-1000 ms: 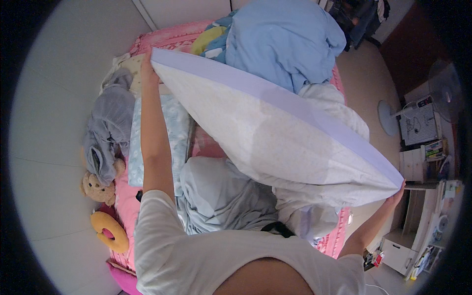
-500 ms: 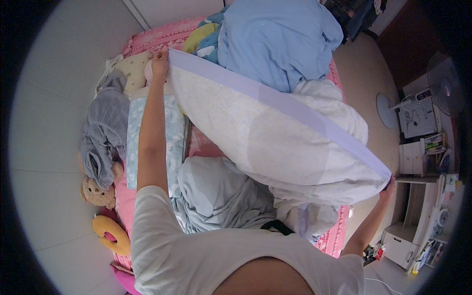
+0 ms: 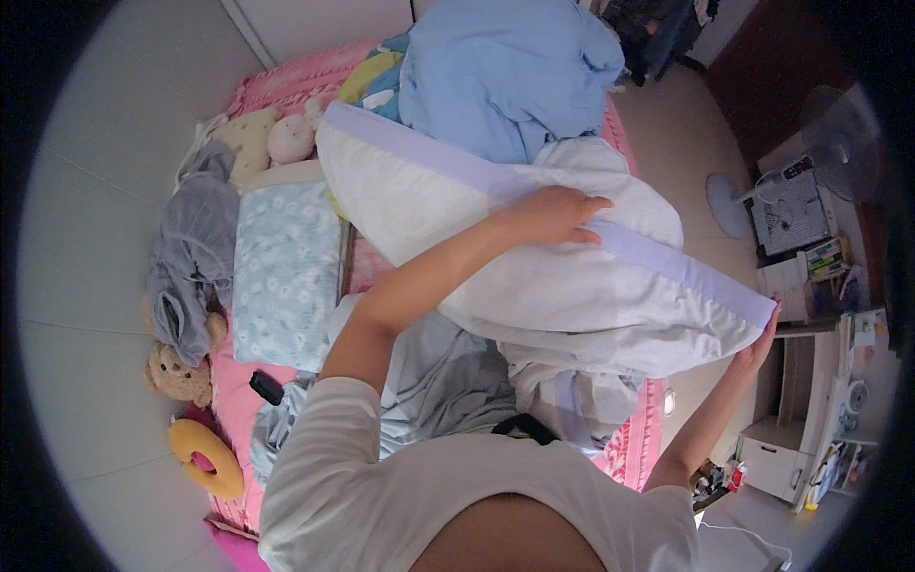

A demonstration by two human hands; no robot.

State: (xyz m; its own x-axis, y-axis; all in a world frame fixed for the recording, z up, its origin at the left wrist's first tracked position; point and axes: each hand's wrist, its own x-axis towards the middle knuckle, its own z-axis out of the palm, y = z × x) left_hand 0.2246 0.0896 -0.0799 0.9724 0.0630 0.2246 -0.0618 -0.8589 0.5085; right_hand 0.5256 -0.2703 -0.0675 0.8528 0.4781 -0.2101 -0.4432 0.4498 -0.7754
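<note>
A white quilt [image 3: 553, 286] with a lavender border [image 3: 419, 153] stretches across the bed from upper left to lower right. My right hand [image 3: 760, 345] grips its right corner, past the bed's right edge. Reaching across the quilt, my left hand [image 3: 556, 214] is over the middle of the lavender border, thumb and fingers apart. The quilt's far left corner lies loose near a pink plush toy [image 3: 291, 140]. Below the quilt, grey bedding [image 3: 448, 377] is bunched close to my body.
A big blue comforter [image 3: 505, 76] is heaped at the far side. Along the left are a folded light-blue blanket [image 3: 286, 276], grey cloth [image 3: 195, 253], a teddy bear [image 3: 179, 375] and a yellow neck pillow [image 3: 205, 459]. A fan [image 3: 839, 143] and a white cabinet [image 3: 777, 467] stand on the right.
My left hand has let go of the quilt's far left corner and moved right to the middle of the border. My right hand still holds its corner.
</note>
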